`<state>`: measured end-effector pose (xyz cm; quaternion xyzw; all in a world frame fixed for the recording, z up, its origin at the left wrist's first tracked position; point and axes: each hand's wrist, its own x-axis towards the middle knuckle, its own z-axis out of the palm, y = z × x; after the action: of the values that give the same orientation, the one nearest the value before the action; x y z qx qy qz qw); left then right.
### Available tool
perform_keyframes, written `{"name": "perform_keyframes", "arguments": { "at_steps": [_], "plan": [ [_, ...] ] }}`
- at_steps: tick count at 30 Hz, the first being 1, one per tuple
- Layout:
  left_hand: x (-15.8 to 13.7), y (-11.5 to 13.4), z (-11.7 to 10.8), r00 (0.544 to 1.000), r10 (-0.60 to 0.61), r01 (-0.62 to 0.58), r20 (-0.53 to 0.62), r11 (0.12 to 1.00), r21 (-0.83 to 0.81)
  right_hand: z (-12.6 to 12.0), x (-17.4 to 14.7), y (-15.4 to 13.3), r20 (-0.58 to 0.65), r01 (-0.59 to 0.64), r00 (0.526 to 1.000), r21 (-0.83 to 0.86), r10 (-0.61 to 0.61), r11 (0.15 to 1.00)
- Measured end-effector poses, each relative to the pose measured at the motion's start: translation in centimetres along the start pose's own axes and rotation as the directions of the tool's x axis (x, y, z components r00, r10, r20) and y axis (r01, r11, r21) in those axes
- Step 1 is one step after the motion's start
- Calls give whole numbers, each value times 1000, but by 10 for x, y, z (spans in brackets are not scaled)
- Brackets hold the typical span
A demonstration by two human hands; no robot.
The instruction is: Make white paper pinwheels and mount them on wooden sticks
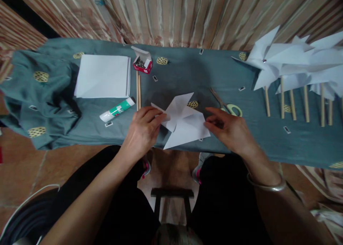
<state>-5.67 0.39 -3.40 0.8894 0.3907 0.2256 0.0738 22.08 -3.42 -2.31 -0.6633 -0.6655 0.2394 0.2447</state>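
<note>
A white paper pinwheel with folded blades lies in front of me near the table's front edge, with no stick visible on it. At its left side, my left hand pinches a blade between thumb and fingers. My right hand is at the pinwheel's right edge, index finger stretched out and apart from the thumb. A fingertip of that hand meets or nearly meets the paper. Green-handled scissors lie just beyond the right hand. Two wooden sticks lie beyond the left hand.
A green-and-white glue stick and a stack of white paper lie on the left. Behind the sticks stands an open red box of small metal pieces. Finished pinwheels on sticks crowd the right end of the cloth-covered table.
</note>
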Motion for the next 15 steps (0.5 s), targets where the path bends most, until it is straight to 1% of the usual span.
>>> {"name": "perform_keyframes", "arguments": {
  "at_steps": [3,6,7,10,12,15],
  "plan": [
    [1,2,-4,998,2,-2,-59,1000,3,1,-13,-3,28,-37,999,49,36,998],
    [2,19,-8,992,32,-43,-123,995,-86,3,-19,-4,42,-95,995,126,91,987],
    [2,27,-8,992,59,-72,-110,990,-122,4,-21,-3,41,-116,993,157,110,981],
    [-2,45,-2,988,153,-147,11,967,-206,7,-23,-2,29,-157,988,215,155,964],
    [-5,50,5,985,167,-156,46,970,-184,7,-25,-2,28,-156,988,197,153,968],
    [-8,49,13,987,150,-140,52,977,-162,4,-27,-5,20,-100,995,110,98,989]
  ]
}}
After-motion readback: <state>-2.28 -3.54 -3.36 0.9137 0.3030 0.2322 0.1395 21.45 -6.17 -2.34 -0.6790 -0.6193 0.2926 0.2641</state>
